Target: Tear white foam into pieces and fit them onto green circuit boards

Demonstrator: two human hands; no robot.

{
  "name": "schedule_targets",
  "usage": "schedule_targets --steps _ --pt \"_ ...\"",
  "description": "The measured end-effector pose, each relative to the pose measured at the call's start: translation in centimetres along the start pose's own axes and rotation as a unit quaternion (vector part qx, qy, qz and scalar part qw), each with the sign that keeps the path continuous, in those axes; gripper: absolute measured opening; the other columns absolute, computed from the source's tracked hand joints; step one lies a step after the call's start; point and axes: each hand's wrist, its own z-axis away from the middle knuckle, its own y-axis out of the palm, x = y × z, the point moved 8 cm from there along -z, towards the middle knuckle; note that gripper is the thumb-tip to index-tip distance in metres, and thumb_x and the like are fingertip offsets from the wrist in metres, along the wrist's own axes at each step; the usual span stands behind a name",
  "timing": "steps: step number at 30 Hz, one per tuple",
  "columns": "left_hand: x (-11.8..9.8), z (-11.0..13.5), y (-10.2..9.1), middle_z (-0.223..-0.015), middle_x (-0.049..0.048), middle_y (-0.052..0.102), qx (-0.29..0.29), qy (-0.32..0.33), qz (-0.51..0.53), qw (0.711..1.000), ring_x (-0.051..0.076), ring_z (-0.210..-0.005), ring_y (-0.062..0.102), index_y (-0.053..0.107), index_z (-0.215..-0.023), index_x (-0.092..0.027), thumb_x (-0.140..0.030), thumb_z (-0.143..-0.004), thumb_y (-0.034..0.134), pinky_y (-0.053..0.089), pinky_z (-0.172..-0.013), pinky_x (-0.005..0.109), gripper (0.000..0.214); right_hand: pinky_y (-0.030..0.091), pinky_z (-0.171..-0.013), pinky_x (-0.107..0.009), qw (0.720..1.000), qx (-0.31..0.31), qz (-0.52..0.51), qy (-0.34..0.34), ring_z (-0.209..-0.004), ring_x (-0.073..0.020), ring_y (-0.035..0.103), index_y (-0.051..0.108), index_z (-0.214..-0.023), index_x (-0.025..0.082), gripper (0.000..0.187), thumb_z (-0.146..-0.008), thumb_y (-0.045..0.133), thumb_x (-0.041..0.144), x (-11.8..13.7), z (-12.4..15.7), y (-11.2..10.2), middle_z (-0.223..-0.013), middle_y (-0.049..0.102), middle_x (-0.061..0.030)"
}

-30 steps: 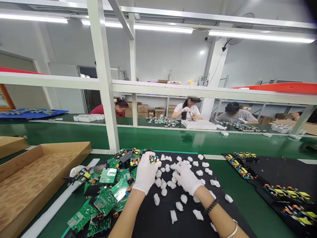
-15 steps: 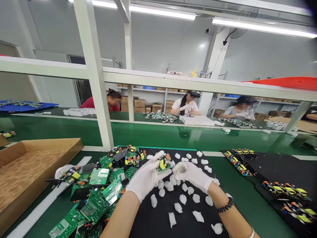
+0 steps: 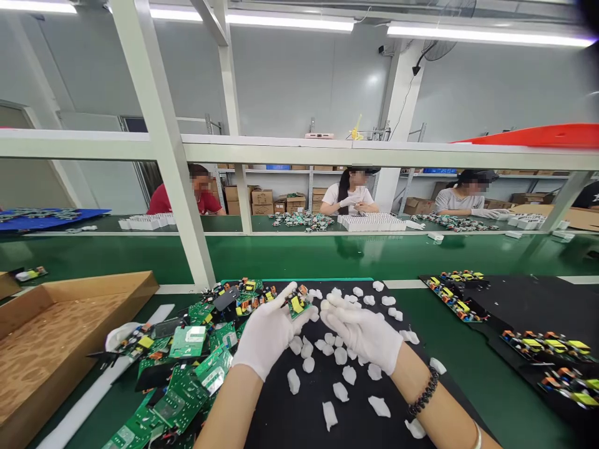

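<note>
My left hand, in a white glove, grips a small circuit board with a yellow transformer and orange parts facing up. Just right of it, my gloved right hand has its fingers curled together, their tips close to the board but apart from it. Whatever those fingertips may hold is hidden. Under both hands lies a black mat scattered with several white soft lumps. A heap of green circuit boards reaches up to my left wrist.
An open cardboard box stands on the left beside a white strip. Rows of boards rest on another black mat at right. A white frame post rises behind the heap. Several people sit across the green bench.
Both hands have shifted slightly left in the picture, the left still gripping the board. My right hand has turned, its fingers straighter and showing more of their backs.
</note>
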Motion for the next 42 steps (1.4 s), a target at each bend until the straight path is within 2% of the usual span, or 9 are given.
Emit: schedule_targets --steps 6,10,18,22,26,31,34,38,42 --pt "2.8 0.9 3.4 -0.113 0.0062 0.061 0.057 -0.146 0.042 0.987 0.024 -0.118 0.048 0.05 -0.127 -0.026 -0.011 -0.066 0.062 0.028 -0.106 0.048 0.063 0.038 -0.043 -0.016 0.993 0.003 0.102 -0.057 -0.047 -0.0047 0.046 0.063 -0.099 0.013 0.025 -0.075 0.065 0.021 0.3 -0.3 0.1 -0.06 0.055 0.0021" --pt "3.5 0.7 3.5 -0.14 0.0027 0.04 0.013 -0.094 -0.12 0.988 0.02 -0.135 0.023 0.043 -0.132 -0.028 -0.004 -0.065 0.058 0.014 -0.112 0.037 0.073 0.02 -0.038 -0.018 0.994 -0.013 0.108 -0.023 -0.039 -0.0037 0.031 0.059 -0.08 0.015 0.021 -0.075 0.063 0.034 -0.3 -0.6 0.3 -0.05 0.044 0.006" --pt "4.3 0.4 2.7 -0.135 0.0059 0.047 -0.011 -0.104 -0.105 0.989 0.023 -0.126 0.039 0.039 -0.135 -0.028 -0.015 -0.069 0.064 0.029 -0.107 0.038 0.071 0.006 -0.035 -0.021 0.993 -0.065 0.092 -0.044 -0.027 -0.0029 0.013 0.019 -0.043 0.02 0.06 -0.08 0.052 0.053 0.1 -0.2 0.1 -0.03 0.018 0.0092" --pt "4.3 0.2 3.0 -0.133 0.0087 0.049 0.036 -0.132 -0.028 0.99 0.026 -0.121 0.045 0.041 -0.133 -0.026 -0.012 -0.062 0.071 0.037 -0.101 0.037 0.078 0.008 -0.034 -0.021 0.996 -0.037 0.076 -0.033 -0.027 -0.0039 0.015 0.036 -0.047 0.019 0.053 -0.078 0.051 0.059 -0.2 0.0 1.1 -0.029 0.022 0.0096" --pt "2.5 0.4 3.5 -0.14 0.0018 0.04 0.028 -0.063 -0.144 0.987 0.022 -0.12 0.045 0.046 -0.129 -0.029 -0.013 -0.067 0.065 0.039 -0.097 0.03 0.067 0.011 -0.034 -0.02 0.988 -0.039 0.121 -0.085 -0.028 -0.0042 0.019 0.057 -0.069 0.015 0.044 -0.075 0.055 0.059 0.3 0.0 1.1 -0.029 0.033 0.0092" --pt "0.1 1.1 3.3 -0.092 0.0002 0.065 -0.02 0.037 -0.434 0.9 0.02 -0.087 0.058 0.05 -0.127 -0.035 -0.023 -0.07 0.065 0.04 -0.085 0.028 0.06 0.016 -0.033 -0.019 0.999 -0.027 0.019 -0.029 -0.029 -0.0042 0.025 0.05 -0.061 0.016 0.038 -0.079 0.056 0.048 -0.9 -0.2 0.8 -0.034 0.033 0.0083" --pt "-0.7 1.2 3.1 -0.061 -0.0005 0.054 -0.029 0.092 -0.552 0.828 0.023 -0.069 0.054 0.053 -0.125 -0.036 -0.032 -0.066 0.07 0.041 -0.073 0.03 0.062 0.024 -0.035 -0.017 0.999 0.0 -0.043 0.005 -0.034 -0.0047 0.032 0.054 -0.069 0.014 0.024 -0.078 0.061 0.036 -1.2 -0.5 1.0 -0.04 0.037 0.0074" --pt "-0.1 0.9 2.5 -0.073 0.0031 0.062 -0.048 0.07 -0.653 0.753 0.024 -0.072 0.059 0.047 -0.129 -0.032 -0.041 -0.075 0.06 0.042 -0.071 0.032 0.056 0.04 -0.047 -0.017 0.996 -0.009 -0.083 -0.023 -0.05 -0.0066 0.048 0.057 -0.098 0.013 0.024 -0.075 0.061 0.015 -0.7 -0.5 0.7 -0.059 0.053 0.0021" --pt "0.5 0.7 2.1 -0.116 0.0083 0.059 -0.075 0.05 -0.614 0.784 0.022 -0.097 0.06 0.027 -0.139 -0.028 -0.037 -0.084 0.047 0.044 -0.084 0.034 0.059 0.05 -0.068 -0.02 0.991 0.004 -0.137 -0.002 -0.065 -0.0078 0.055 0.057 -0.099 0.014 0.029 -0.073 0.053 0.001 -1.3 -0.2 1.7 -0.069 0.056 -0.0006"
